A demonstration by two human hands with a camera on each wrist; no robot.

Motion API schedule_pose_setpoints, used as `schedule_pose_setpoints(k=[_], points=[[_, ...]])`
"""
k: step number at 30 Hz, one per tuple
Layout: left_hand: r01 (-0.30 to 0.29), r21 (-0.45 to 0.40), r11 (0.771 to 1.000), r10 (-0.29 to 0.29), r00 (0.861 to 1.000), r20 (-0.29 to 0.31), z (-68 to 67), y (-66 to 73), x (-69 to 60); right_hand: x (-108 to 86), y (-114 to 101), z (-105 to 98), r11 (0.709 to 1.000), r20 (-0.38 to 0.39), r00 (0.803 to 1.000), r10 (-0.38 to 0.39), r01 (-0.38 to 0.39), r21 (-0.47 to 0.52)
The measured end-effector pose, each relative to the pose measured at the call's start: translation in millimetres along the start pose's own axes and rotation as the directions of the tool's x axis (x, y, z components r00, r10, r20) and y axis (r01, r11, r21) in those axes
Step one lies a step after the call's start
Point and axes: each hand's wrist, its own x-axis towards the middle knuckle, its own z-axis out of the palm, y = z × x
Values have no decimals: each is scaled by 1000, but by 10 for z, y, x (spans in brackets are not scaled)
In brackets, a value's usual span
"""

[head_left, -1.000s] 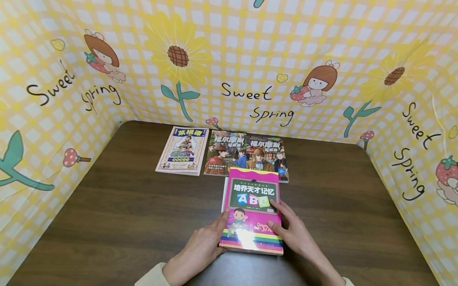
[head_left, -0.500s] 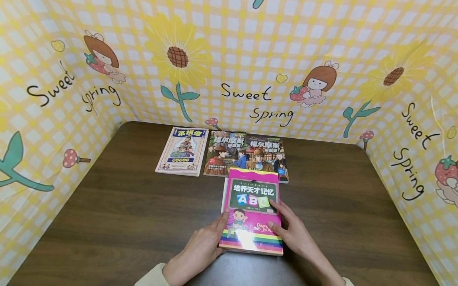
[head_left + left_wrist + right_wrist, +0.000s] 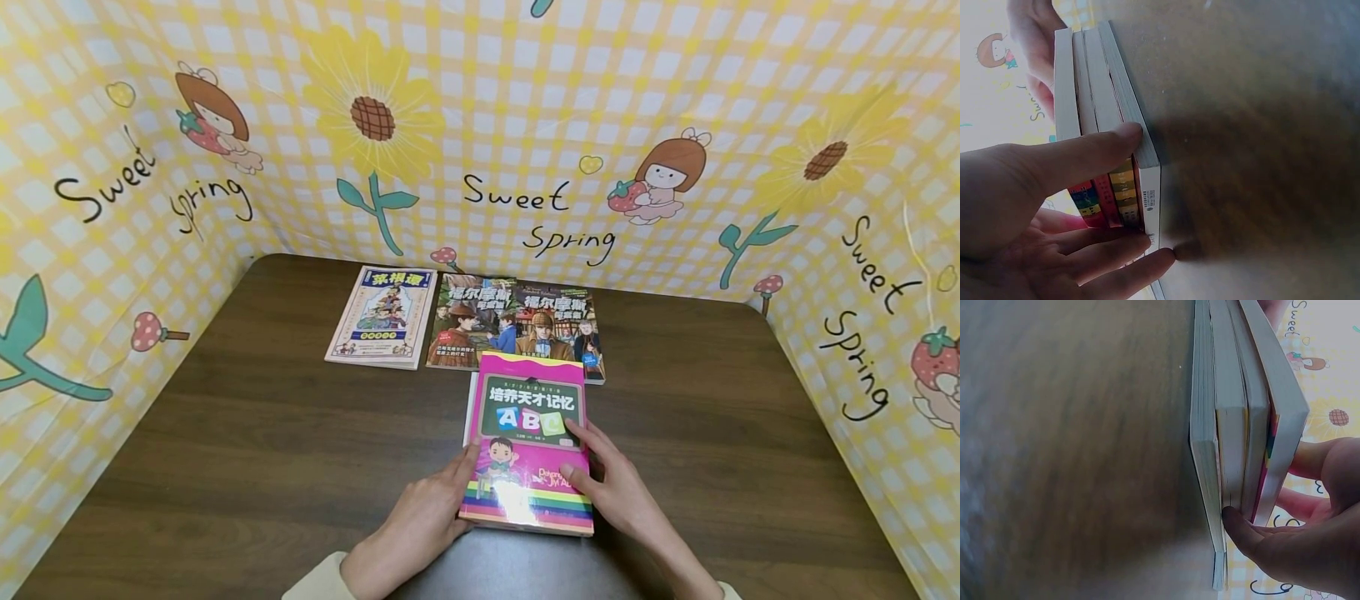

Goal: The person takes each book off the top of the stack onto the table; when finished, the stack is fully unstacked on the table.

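A stack of several books lies on the wooden table, topped by a pink book with "ABC" on its cover. My left hand grips the stack's near left corner. In the left wrist view its thumb lies across one side, with other fingers along the spines. My right hand holds the right side, with two fingertips on the pink cover. In the right wrist view, a finger touches the page edges. A white bottom book lies against the table. The lower covers are hidden.
Behind the stack lie a pale book and two comic-style books, one left and one right. The stack's far edge overlaps these two in the head view. Yellow checked cloth walls the wooden table at the back and sides.
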Motion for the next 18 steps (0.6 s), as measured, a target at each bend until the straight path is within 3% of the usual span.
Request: schedule_pose_setpoints(k=[18], points=[[-11,1,1000,11,1000,-4,3,-7,1,5,5,2,1000,-4,1000,-16,16,-3]])
